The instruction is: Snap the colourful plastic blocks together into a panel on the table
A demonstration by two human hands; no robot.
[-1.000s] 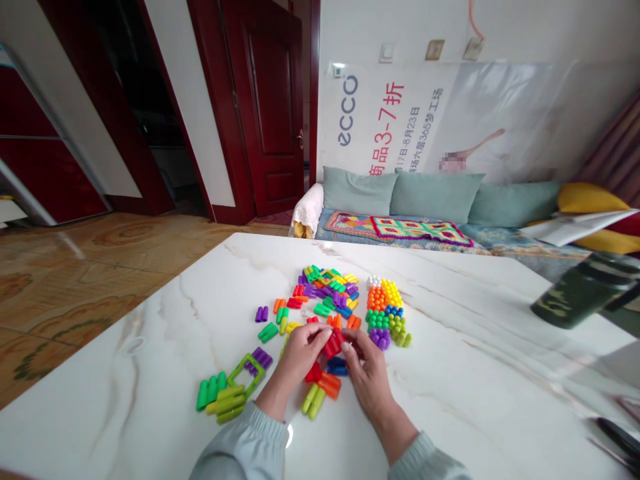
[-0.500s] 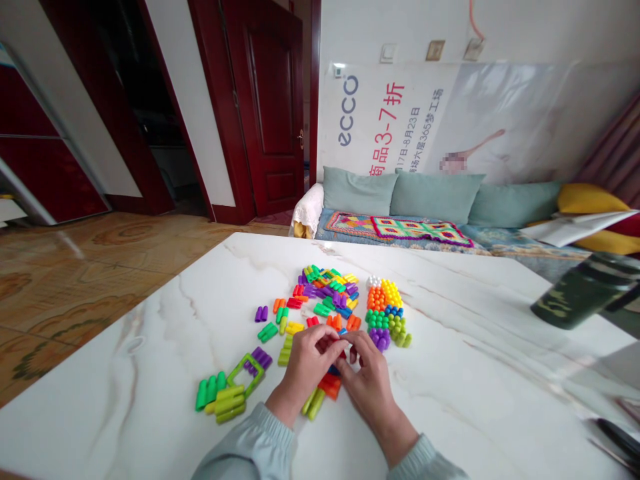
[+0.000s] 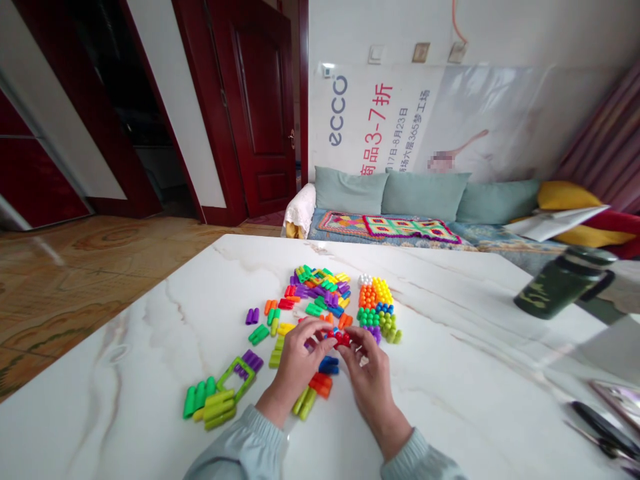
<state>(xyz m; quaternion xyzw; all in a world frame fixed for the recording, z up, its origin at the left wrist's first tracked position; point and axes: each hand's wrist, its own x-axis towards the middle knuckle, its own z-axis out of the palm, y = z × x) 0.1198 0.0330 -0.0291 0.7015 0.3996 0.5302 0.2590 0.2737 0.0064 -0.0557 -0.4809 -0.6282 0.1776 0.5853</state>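
Note:
Between my fingertips is a red plastic building block [image 3: 342, 338] with rounded bumps, raised a little over the table. My left hand [image 3: 301, 360] pinches it from the left, and my right hand [image 3: 371, 365] grips its right side. Under and between my hands lie a blue block [image 3: 329, 365], an orange-red block [image 3: 321, 384] and an olive-green block [image 3: 305, 403]. Part of the pieces behind my fingers is hidden. A joined group with a green frame [image 3: 236, 379], purple, green and olive blocks lies left of my left wrist.
A loose pile of coloured blocks [image 3: 320, 288] lies beyond my hands. Clusters of bumpy pieces [image 3: 369, 295], sorted by colour, sit to its right. A dark green cup [image 3: 560, 283] stands at the right on the white marbled table [image 3: 450, 373]; a black-handled tool [image 3: 607, 427] lies near the right edge.
The red block now shows plainly between my fingers, and my hands have opened a little gap, uncovering the blue block below. The whole view has shifted slightly.

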